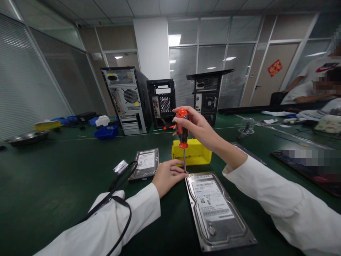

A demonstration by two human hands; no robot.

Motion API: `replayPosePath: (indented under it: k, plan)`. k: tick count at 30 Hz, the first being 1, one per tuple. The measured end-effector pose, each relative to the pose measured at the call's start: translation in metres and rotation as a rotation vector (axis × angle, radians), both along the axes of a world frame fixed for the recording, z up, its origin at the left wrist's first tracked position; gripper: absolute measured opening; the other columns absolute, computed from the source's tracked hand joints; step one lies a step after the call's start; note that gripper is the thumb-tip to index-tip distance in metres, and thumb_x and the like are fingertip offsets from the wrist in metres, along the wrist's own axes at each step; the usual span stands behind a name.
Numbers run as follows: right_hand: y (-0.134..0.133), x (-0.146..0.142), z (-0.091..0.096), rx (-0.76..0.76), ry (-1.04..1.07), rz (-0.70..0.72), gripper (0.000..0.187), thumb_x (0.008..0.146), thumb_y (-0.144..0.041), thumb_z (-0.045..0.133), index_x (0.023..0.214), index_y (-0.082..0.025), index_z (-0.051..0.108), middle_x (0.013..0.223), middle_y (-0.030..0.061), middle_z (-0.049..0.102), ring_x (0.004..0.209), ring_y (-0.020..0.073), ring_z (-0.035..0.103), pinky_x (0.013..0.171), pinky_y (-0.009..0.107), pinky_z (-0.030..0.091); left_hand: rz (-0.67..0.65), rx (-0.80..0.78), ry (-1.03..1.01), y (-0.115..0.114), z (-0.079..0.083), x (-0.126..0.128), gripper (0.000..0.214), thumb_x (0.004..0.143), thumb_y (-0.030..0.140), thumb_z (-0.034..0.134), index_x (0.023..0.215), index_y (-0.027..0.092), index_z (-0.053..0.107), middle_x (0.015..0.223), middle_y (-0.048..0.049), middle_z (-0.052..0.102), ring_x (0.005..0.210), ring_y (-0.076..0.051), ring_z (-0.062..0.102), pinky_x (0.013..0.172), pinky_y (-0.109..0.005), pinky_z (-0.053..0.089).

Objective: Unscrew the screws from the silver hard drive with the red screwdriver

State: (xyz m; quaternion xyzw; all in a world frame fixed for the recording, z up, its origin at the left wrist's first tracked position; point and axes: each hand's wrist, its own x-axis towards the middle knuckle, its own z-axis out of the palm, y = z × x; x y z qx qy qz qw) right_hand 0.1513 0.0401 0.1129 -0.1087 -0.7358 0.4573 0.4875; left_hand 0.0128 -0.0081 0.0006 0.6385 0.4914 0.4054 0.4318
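My right hand point(198, 126) grips the red and black handle of a screwdriver point(183, 131), held upright with its shaft pointing down. The tip meets the far left corner of a silver hard drive point(213, 209) that lies label up on the table. Beside that tip, my left hand point(170, 174) is closed, its fingertips at the drive's corner; whatever they may pinch is hidden. Just behind the shaft stands a yellow bin point(197, 153). Another hard drive point(145, 163) lies beyond my left hand.
Three computer cases stand at the back: a tall one point(128, 99), a smaller one point(161, 103) and one with a raised panel point(207, 92). A black strap point(125, 206) crosses my left sleeve. A blue bin point(106, 132) sits left; another person point(311, 85) is at right.
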Motion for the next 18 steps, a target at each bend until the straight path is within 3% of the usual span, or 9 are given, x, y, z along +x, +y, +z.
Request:
replayPosePath:
  k: [4, 8, 14, 18]
  plan:
    - [0.0029, 0.0016, -0.0014, -0.015, 0.01, 0.022, 0.031, 0.078, -0.028, 0.062, 0.101, -0.02, 0.042, 0.087, -0.0013, 0.051, 0.073, 0.008, 0.057, 0.068, 0.024, 0.056, 0.009, 0.005, 0.001, 0.0011, -0.0027, -0.0009, 0.033, 0.068, 0.016, 0.072, 0.098, 0.008, 0.061, 0.079, -0.0097, 0.071, 0.073, -0.018, 0.069, 0.072, -0.028, 0.057]
    - [0.002, 0.0021, -0.0012, -0.046, -0.002, 0.036, 0.033, 0.078, -0.032, 0.062, 0.1, -0.022, 0.04, 0.078, -0.004, 0.05, 0.064, 0.0067, 0.055, 0.064, 0.025, 0.056, 0.007, 0.016, -0.004, 0.0024, -0.0056, -0.0017, 0.035, 0.068, 0.018, 0.073, 0.099, 0.009, 0.061, 0.08, -0.0086, 0.071, 0.073, -0.017, 0.069, 0.071, -0.026, 0.057]
    - [0.0019, 0.0024, -0.0013, -0.094, -0.006, 0.091, 0.029, 0.089, -0.039, 0.041, 0.113, -0.023, 0.042, 0.084, -0.0008, 0.049, 0.066, 0.008, 0.054, 0.062, 0.025, 0.055, -0.001, 0.023, 0.003, 0.0023, -0.0067, -0.0027, 0.038, 0.068, 0.019, 0.073, 0.102, 0.01, 0.061, 0.082, -0.009, 0.071, 0.076, -0.018, 0.069, 0.074, -0.028, 0.057]
    - [0.0008, 0.002, -0.0012, -0.075, -0.01, 0.087, 0.03, 0.088, -0.036, 0.045, 0.114, -0.022, 0.045, 0.087, 0.0005, 0.05, 0.07, 0.0084, 0.055, 0.066, 0.024, 0.054, 0.005, 0.003, 0.017, 0.0005, -0.0043, -0.002, 0.039, 0.068, 0.016, 0.072, 0.104, 0.008, 0.06, 0.084, -0.0117, 0.071, 0.077, -0.019, 0.069, 0.075, -0.03, 0.056]
